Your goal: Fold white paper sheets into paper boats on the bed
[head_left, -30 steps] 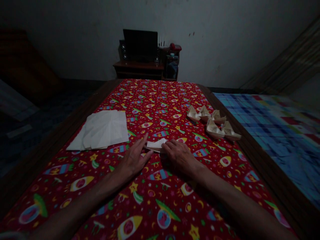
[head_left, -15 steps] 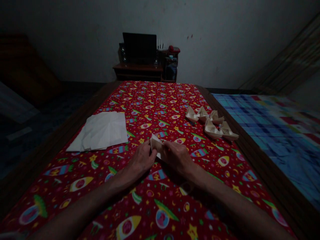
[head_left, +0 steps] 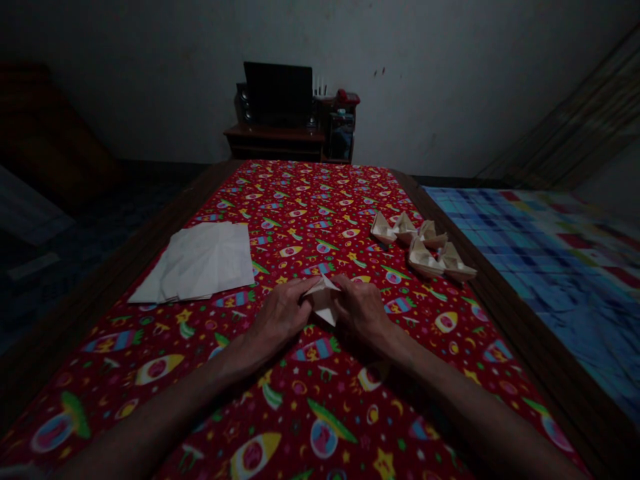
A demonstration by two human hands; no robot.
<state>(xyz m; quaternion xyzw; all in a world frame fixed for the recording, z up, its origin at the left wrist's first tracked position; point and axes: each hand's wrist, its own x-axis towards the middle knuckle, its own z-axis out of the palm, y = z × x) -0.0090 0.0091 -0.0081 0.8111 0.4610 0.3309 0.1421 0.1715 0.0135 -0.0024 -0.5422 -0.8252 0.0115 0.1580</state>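
A small folded paper with pointed corners is held between my two hands, just above the red patterned cloth. My left hand pinches its left side, thumb toward me. On the right side, my right hand grips it with curled fingers, partly hiding that edge. Several folded paper boats stand in a cluster to the right, apart from my hands. To the left lies a loose stack of white paper sheets.
The cloth covers a table with a dark wooden edge. Beyond its far end stand a desk with a black monitor, and a red telephone. A blue checked bedspread spreads out at the right.
The folded paper has turned and opened between my hands, now showing a peak on top and a point toward me. My right hand has shifted slightly. Stack and boats stay put.
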